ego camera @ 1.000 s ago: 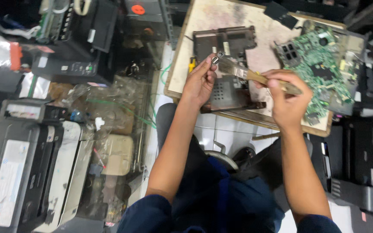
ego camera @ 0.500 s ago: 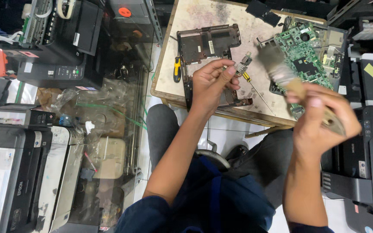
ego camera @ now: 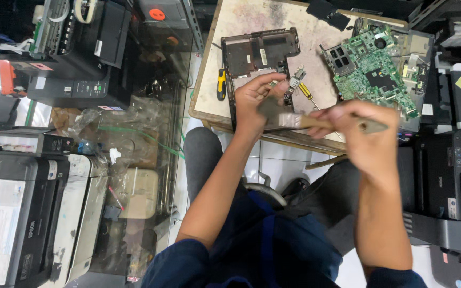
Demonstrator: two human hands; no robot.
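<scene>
My left hand (ego camera: pixel 256 101) grips the near edge of a dark laptop base shell (ego camera: pixel 257 53) that lies open on a small worn table (ego camera: pixel 251 16). My right hand (ego camera: pixel 366 136) is closed around the wooden handle of a paintbrush (ego camera: pixel 315 121); its bristles point left and touch the shell beside my left hand. The brush and right hand are motion-blurred. A green circuit board (ego camera: pixel 374 69) rests on the table to the right of the shell. A small metal hinge part (ego camera: pixel 296 81) lies between them.
Two yellow-handled screwdrivers (ego camera: pixel 221 84) (ego camera: pixel 306 90) lie by the shell. Printers are stacked at the left (ego camera: pixel 22 208) and right (ego camera: pixel 454 181). A glass cabinet (ego camera: pixel 134 133) with clutter stands left of my knees. A black part (ego camera: pixel 329 13) sits at the table's far edge.
My right hand swung the brush from the far right back to the left, bringing the bristles onto the shell by my left hand. The view shifted slightly.
</scene>
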